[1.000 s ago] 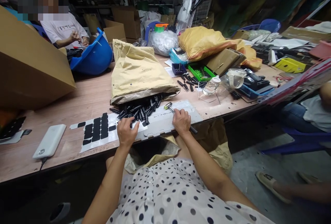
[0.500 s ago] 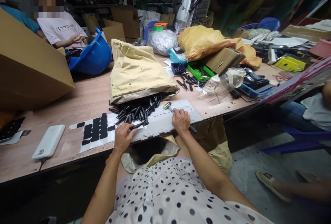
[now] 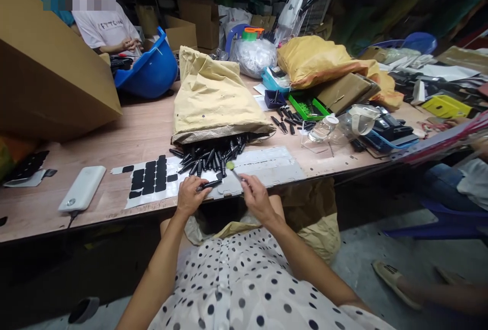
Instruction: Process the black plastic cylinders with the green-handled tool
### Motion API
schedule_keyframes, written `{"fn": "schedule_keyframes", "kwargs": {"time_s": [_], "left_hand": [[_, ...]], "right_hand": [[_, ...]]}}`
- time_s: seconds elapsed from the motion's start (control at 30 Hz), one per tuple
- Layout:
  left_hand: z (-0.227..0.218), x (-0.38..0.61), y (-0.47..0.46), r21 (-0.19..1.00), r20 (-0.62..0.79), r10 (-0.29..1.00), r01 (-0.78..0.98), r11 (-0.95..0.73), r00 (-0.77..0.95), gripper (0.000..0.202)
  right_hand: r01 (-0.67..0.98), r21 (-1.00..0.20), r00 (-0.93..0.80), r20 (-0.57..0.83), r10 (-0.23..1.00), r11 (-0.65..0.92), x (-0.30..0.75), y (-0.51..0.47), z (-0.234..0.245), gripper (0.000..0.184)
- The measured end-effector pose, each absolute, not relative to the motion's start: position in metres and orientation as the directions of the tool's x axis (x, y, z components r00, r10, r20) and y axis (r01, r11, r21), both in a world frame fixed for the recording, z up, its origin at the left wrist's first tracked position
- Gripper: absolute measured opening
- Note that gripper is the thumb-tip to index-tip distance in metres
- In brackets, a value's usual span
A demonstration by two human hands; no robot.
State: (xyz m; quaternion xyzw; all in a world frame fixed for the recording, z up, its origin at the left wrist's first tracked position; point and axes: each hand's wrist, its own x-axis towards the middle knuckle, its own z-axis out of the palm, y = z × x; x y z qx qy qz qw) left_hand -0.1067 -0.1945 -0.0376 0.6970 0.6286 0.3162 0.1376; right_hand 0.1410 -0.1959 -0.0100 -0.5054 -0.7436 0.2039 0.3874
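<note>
My left hand [image 3: 190, 193] is closed on a black pen-shaped part [image 3: 211, 184], which lies along the board's near edge and points to the right. In my right hand [image 3: 256, 193] is a small hammer [image 3: 231, 166] with a yellow-green head. The hammer's head is raised just beyond the tip of that part, apart from it as far as I can see. A heap of similar black parts [image 3: 208, 159] spills from the mouth of a cream sack [image 3: 217, 101]. Under my hands lies a flat grey-white board [image 3: 276, 165]. Left of it is a white sheet with black stickers [image 3: 150, 177].
A white power bank [image 3: 83, 187] with a cable rests on the left. Behind stand a large cardboard box [image 3: 57, 65] and a blue basin [image 3: 150, 73]. To the right are a green tray [image 3: 307, 106] and a clear jug [image 3: 324, 127]. Across the table sits a person [image 3: 109, 27].
My right hand has moved left, bringing the hammer's head from over the board to near the black part's tip. My left hand keeps its hold. The view has shifted slightly.
</note>
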Motion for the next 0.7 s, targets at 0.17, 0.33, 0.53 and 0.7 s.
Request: {"fn": "schedule_keyframes", "kwargs": {"time_s": [0.17, 0.33, 0.53, 0.7], "left_hand": [[-0.036, -0.105, -0.193, 0.651, 0.237, 0.971, 0.745, -0.147, -0.016, 0.012], [-0.035, -0.104, -0.192, 0.672, 0.205, 0.978, 0.731, -0.119, -0.03, 0.009], [-0.036, -0.103, -0.191, 0.691, 0.213, 0.976, 0.713, -0.116, -0.048, 0.008], [-0.036, -0.102, -0.191, 0.703, 0.211, 0.976, 0.703, -0.108, -0.061, 0.012]], "right_hand": [[0.489, -0.716, -0.359, 0.355, 0.863, 0.498, 0.115, -0.218, -0.012, 0.04], [0.564, -0.657, -0.378, 0.332, 0.864, 0.5, 0.108, -0.219, -0.013, 0.043], [0.618, -0.622, -0.404, 0.274, 0.873, 0.481, 0.108, -0.218, -0.016, 0.044], [0.563, -0.668, -0.34, 0.35, 0.873, 0.487, 0.115, -0.217, -0.015, 0.043]]}}
